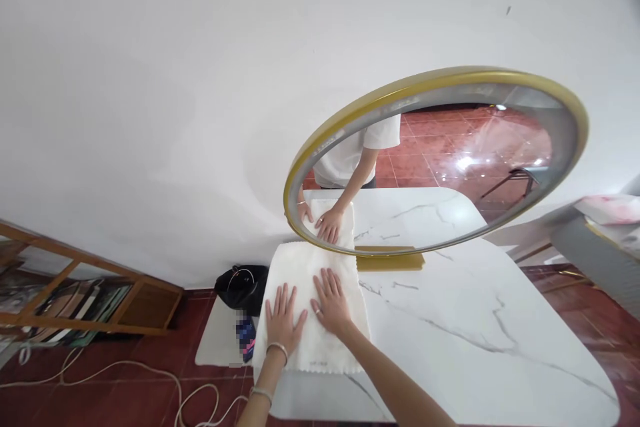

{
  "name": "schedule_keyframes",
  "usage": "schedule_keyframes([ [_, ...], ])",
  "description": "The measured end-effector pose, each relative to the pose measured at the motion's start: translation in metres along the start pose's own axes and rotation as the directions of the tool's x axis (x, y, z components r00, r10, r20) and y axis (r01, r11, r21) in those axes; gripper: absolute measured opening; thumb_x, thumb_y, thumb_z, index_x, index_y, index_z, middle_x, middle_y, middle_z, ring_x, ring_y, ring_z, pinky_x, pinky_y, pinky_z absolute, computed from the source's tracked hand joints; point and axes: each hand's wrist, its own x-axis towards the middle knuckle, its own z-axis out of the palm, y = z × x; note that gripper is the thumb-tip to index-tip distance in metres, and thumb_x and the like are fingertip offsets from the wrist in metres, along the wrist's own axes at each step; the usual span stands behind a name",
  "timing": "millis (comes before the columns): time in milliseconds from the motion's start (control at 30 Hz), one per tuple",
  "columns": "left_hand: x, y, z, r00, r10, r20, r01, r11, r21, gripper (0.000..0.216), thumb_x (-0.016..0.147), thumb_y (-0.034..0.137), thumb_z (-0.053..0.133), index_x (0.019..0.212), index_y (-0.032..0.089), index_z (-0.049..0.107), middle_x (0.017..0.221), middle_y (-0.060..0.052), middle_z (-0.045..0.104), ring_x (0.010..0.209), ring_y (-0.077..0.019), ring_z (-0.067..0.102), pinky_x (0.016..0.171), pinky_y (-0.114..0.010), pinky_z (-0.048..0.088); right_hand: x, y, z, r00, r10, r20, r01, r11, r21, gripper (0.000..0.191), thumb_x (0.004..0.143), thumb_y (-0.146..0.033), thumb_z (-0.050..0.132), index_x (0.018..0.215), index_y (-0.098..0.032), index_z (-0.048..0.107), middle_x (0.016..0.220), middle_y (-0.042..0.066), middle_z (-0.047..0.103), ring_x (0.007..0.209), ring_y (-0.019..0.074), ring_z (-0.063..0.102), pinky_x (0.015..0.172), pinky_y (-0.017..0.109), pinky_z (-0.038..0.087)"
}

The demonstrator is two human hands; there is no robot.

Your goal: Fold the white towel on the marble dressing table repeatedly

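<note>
A white towel [317,353] with scalloped edges lies spread over the left end of the marble-patterned table [450,347]. My left hand [284,323] rests flat on the towel's left part, fingers spread, a bracelet at the wrist. To its right, my right hand [330,303] also lies flat on the cloth with fingers apart and a ring on one finger. Neither hand grips anything. The round gold-framed mirror [440,160] behind the table reflects both hands and the towel.
The mirror's gold base [390,260] stands on the table just right of the towel. A black bag [243,285] sits on the floor left of the table. A wooden shelf [85,280] runs along the wall, with a white cable [125,363] on the red floor.
</note>
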Motion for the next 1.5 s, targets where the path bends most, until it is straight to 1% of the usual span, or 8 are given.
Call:
schedule_keyframes([
  [100,-0.035,-0.003,0.0,0.999,-0.03,-0.039,0.031,0.999,0.008,0.058,0.092,0.042,0.04,0.147,0.027,0.031,0.154,-0.007,0.031,0.143,-0.0262,0.026,0.116,-0.053,0.014,-0.031,-0.012,-0.012,0.994,-0.095,0.063,0.091,0.994,0.068,0.064,0.094,-0.04,0.043,0.15,-0.016,0.025,0.157,0.013,0.018,0.145,0.0345,0.013,0.114,0.053,0.025],
  [267,-0.087,0.0,0.0,0.991,-0.124,-0.057,0.127,0.99,0.054,0.055,0.092,0.042,0.036,0.145,0.027,0.035,0.153,-0.006,0.034,0.142,-0.0264,0.028,0.113,-0.054,0.02,-0.08,-0.024,-0.031,0.953,-0.252,0.167,0.219,0.956,0.193,0.073,0.093,-0.046,0.043,0.153,-0.023,0.009,0.158,0.008,0.008,0.145,0.0326,0.014,0.113,0.055,0.028],
  [433,-0.113,0.024,0.01,0.977,-0.181,-0.115,0.192,0.977,0.092,0.053,0.089,0.04,0.039,0.141,0.027,0.043,0.151,-0.005,0.038,0.14,-0.0262,0.032,0.112,-0.054,0.022,-0.114,-0.011,-0.045,0.934,-0.325,0.145,0.295,0.935,0.196,0.074,0.091,-0.045,0.048,0.152,-0.027,0.011,0.158,0.004,0.01,0.145,0.0291,0.018,0.113,0.051,0.03],
  [633,-0.104,0.073,0.023,0.98,-0.099,-0.175,0.11,0.992,0.059,0.053,0.088,0.039,0.04,0.139,0.023,0.047,0.148,-0.011,0.041,0.137,-0.031,0.036,0.111,-0.057,0.023,-0.133,0.028,-0.064,0.95,-0.295,0.107,0.285,0.953,0.102,0.073,0.091,-0.047,0.049,0.152,-0.027,0.014,0.156,0.005,0.021,0.141,0.0287,0.028,0.11,0.048,0.035],
  [867,-0.069,0.136,0.045,0.978,0.133,-0.158,-0.146,0.986,-0.076,0.059,0.086,0.036,0.045,0.143,0.026,0.037,0.151,-0.01,0.037,0.138,-0.0321,0.034,0.112,-0.059,0.017,-0.175,0.08,-0.088,0.997,-0.061,0.053,0.062,0.998,-0.022,0.067,0.093,-0.049,0.045,0.151,-0.03,0.017,0.154,0.004,0.027,0.139,0.0273,0.033,0.107,0.044,0.038],
  [1000,-0.059,0.16,0.049,0.972,0.187,-0.146,-0.205,0.971,-0.121,0.062,0.086,0.037,0.046,0.145,0.027,0.031,0.152,-0.009,0.035,0.14,-0.0306,0.031,0.113,-0.059,0.017,-0.19,0.093,-0.099,0.998,0.04,0.056,-0.036,0.997,-0.074,0.066,0.094,-0.049,0.044,0.151,-0.032,0.016,0.154,0.002,0.026,0.139,0.0273,0.033,0.107,0.045,0.039],
  [1200,-0.06,0.156,0.046,0.983,0.166,-0.077,-0.176,0.974,-0.144,0.061,0.085,0.037,0.048,0.144,0.031,0.033,0.152,-0.004,0.034,0.139,-0.0285,0.034,0.112,-0.056,0.024,-0.181,0.092,-0.095,0.998,0.041,0.044,-0.039,0.998,-0.042,0.066,0.092,-0.052,0.045,0.15,-0.034,0.019,0.153,0.004,0.029,0.138,0.0299,0.036,0.105,0.049,0.04],
  [1500,-0.074,0.128,0.036,0.983,-0.006,-0.182,-0.001,0.999,-0.04,0.051,0.087,0.032,0.039,0.137,0.027,0.049,0.146,-0.008,0.045,0.134,-0.0306,0.042,0.109,-0.056,0.028,-0.145,0.081,-0.072,0.983,-0.12,0.138,0.101,0.986,0.134,0.07,0.088,-0.057,0.05,0.149,-0.034,0.025,0.154,0.005,0.027,0.14,0.0294,0.03,0.11,0.048,0.033],
])
